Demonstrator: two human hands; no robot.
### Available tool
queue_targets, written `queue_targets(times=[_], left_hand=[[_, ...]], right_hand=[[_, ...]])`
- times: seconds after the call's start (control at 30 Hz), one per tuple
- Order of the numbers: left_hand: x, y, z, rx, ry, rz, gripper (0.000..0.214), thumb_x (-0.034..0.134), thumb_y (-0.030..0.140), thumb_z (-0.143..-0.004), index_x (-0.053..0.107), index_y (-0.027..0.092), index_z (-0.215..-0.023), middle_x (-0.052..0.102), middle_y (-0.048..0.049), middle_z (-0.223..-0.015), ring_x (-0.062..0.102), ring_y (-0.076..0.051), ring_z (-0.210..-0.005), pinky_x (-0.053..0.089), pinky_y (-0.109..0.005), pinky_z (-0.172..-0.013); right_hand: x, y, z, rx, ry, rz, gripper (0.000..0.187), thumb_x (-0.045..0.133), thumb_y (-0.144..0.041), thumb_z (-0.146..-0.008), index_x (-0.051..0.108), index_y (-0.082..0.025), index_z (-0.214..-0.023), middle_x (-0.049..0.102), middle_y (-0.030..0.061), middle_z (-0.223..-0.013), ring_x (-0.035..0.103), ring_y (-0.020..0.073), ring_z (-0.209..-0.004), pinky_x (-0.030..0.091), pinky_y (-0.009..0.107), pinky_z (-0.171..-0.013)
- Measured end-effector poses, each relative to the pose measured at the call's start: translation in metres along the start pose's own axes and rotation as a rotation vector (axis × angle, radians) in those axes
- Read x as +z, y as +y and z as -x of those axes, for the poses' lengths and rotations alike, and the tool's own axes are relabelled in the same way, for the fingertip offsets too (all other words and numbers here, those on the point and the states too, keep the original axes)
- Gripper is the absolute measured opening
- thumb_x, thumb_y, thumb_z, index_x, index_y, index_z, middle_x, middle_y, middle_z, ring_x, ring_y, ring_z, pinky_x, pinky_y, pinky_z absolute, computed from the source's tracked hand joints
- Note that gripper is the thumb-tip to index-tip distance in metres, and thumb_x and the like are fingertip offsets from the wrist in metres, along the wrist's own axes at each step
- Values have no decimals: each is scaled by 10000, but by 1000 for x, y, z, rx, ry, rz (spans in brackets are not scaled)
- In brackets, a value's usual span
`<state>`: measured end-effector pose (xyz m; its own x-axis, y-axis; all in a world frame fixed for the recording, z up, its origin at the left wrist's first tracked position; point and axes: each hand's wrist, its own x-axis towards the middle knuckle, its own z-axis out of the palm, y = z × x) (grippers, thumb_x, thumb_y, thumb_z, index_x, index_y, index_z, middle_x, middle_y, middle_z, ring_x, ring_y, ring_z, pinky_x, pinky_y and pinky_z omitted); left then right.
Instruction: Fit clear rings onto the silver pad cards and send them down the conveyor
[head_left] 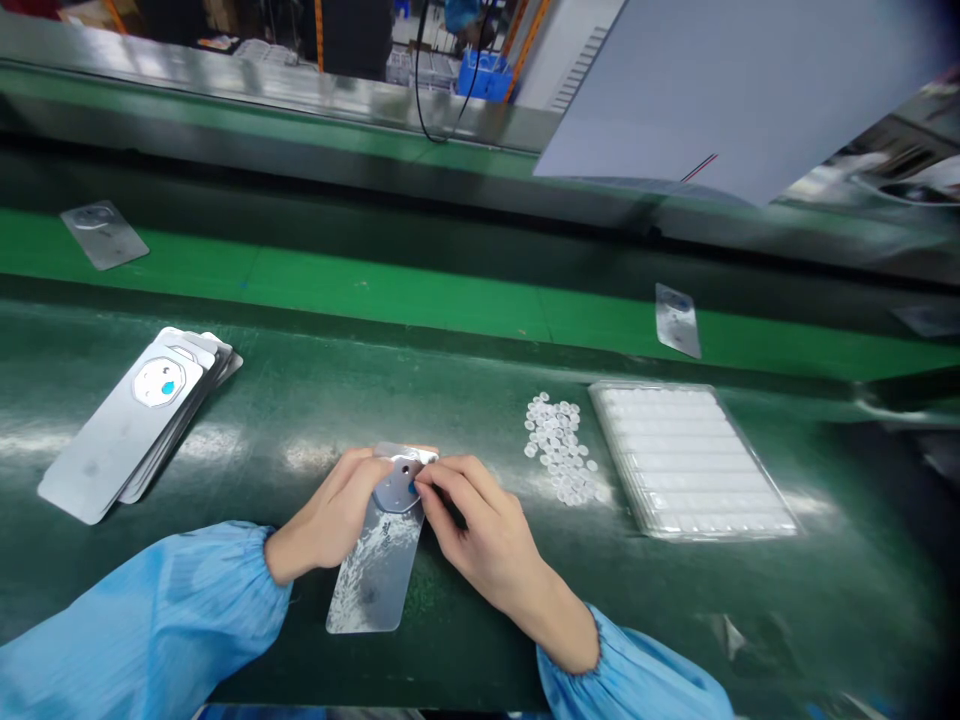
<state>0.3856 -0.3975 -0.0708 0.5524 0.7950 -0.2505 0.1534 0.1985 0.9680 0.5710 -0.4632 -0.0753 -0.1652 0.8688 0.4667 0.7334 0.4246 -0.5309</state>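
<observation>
A silvery phone back cover (379, 572) lies in front of me, tilted slightly, with a rounded camera area near its top and a small blue spot by its right side. My left hand (334, 510) grips the upper left edge, thumb on the face and the other fingers mostly hidden. At the camera area, my right hand (484, 520) pinches with thumb and forefinger; whatever is between the fingertips is too small to make out. Right of the hands lies a loose pile of small clear discs (559, 440).
On the left is a stack of similar covers (127, 430). Clear trays with white rows (690, 460) sit stacked at the right. Single covers lie on the green conveyor belt (450, 300) behind the bench. A pale panel (720, 90) hangs at upper right.
</observation>
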Motion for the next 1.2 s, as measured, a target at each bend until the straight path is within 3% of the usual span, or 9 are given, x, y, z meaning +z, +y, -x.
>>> queue_targets(times=[0.27,0.53,0.8,0.93,1.07,1.2], left_hand=[[1,-11,-6,13,-55,180,462,454,497,-998,762,206,-1181,704,-63,-1318,560,-324,-1327,494,-412,-1069],[6,4,-10,-117,-38,413,521,500,511,-925,751,130,-1177,744,-99,-1234,617,-332,-1250,486,-404,-1046],[7,8,-12,-204,-32,547,602,559,526,-855,721,81,-1226,761,-116,-1200,645,-333,-1206,474,-383,-1037],[7,8,-11,-175,-31,515,589,553,524,-869,725,86,-1223,753,-112,-1229,639,-337,-1226,467,-383,-1045],[6,7,-12,-123,-16,470,540,545,497,-885,740,102,-1198,744,-109,-1254,629,-339,-1253,471,-383,-1051],[3,7,-13,-153,-44,516,587,573,509,-865,688,105,-1275,760,-154,-1194,736,-348,-1051,567,-405,-883]], right_hand=[[0,-2,-1,-10,-6,11,135,485,-153,-1058,607,-199,-1091,664,83,-960,671,181,-780,562,277,-590],[1,-2,2,-24,18,-57,152,510,-119,-1035,619,-200,-1104,672,80,-977,677,195,-840,579,293,-654],[3,-4,-2,61,66,-248,132,514,-106,-1027,601,-204,-1037,633,60,-930,633,175,-810,560,287,-673],[3,-4,0,129,71,-273,114,522,-140,-1029,611,-205,-997,623,57,-898,609,168,-750,505,265,-565],[6,-3,-1,195,67,-329,112,529,-181,-1032,621,-201,-971,620,56,-902,599,162,-742,491,261,-559],[-2,-5,-4,307,123,-439,163,540,-261,-1044,624,-197,-920,608,52,-882,589,154,-732,502,266,-605]])
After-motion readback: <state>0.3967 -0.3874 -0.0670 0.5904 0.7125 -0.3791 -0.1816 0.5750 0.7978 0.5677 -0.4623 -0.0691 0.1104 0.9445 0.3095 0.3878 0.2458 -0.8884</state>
